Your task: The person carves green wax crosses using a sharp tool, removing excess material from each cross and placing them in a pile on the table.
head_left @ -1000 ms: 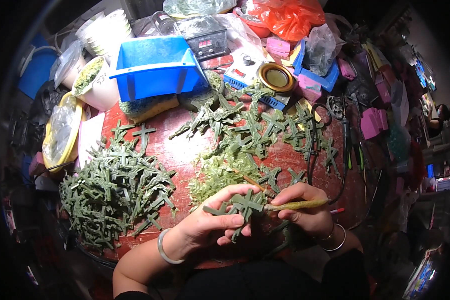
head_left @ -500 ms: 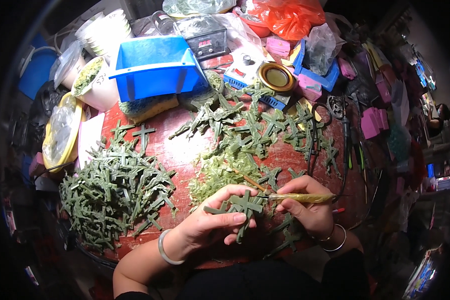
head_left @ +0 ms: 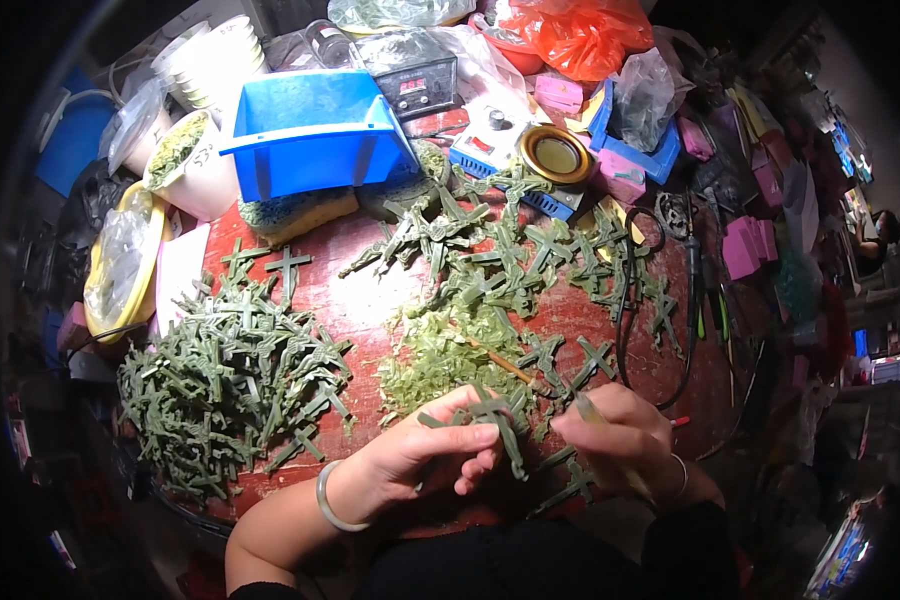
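Note:
My left hand (head_left: pixel 440 445) is closed on green cross-shaped pieces (head_left: pixel 495 420), with its thumb lying over them. Just to the right, my right hand (head_left: pixel 610 435) grips a yellowish stick-like tool (head_left: pixel 588 410), now tilted steeply and partly hidden by the fingers. A large pile of green crosses (head_left: pixel 225 390) lies at the left of the red table (head_left: pixel 350 290); more crosses (head_left: pixel 540 250) are spread beyond my hands. Pale green shavings (head_left: pixel 430 360) lie just past my left hand, with a thin wooden-handled tool (head_left: pixel 500 362) across them.
A blue bin (head_left: pixel 310 160), white buckets (head_left: pixel 180 185), a yellow basin (head_left: pixel 105 295), electrical boxes (head_left: pixel 410 85) and a red bag (head_left: pixel 580 40) crowd the back. A corded tool (head_left: pixel 692 265) and pink blocks (head_left: pixel 748 247) sit at the right. Another person (head_left: pixel 875 235) is at far right.
The yellowish tool has swung from lying level across the crosses to a steep tilt, as my right hand turned. The crosses in my left hand have tilted slightly.

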The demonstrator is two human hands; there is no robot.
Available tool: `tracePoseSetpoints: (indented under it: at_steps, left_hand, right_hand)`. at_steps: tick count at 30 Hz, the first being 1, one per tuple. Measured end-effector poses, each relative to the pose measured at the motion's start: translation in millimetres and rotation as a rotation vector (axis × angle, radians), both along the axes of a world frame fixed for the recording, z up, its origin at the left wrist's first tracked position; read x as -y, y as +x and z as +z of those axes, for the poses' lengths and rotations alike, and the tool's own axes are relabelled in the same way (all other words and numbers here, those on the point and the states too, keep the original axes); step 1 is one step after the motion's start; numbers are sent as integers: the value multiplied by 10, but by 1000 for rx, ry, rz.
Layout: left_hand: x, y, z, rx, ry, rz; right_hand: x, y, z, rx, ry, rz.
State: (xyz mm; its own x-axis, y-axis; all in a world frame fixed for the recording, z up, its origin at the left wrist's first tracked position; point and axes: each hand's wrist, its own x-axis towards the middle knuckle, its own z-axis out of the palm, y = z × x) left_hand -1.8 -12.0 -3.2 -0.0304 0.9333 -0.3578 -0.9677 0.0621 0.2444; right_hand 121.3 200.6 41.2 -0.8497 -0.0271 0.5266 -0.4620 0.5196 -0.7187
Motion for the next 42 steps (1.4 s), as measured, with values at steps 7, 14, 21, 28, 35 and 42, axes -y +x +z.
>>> tracePoseSetpoints:
  at_steps: [7,14,21,28,35,42]
  left_hand:
    - [-82,75,131,-351,-69,-120]
    - [-66,41,109,-565,-3,-238]
    - [-121,87,48,-791,108,133]
    - [-79,81,94,-468,-132,274]
    - [-104,83,51,-833,-7,126]
    - [-112,79,-14,-1094,29,94]
  right_hand:
    - [-21,-43,-175,147,40,93]
    - [-28,-64,-122,167,13,147]
    - [-104,-17,-40,162,-162,76]
    - [-59,-95,-78,520,-287,38]
    - [-1,-84,-66,682,-465,-62]
    - [30,-107,-140,521,-290,20]
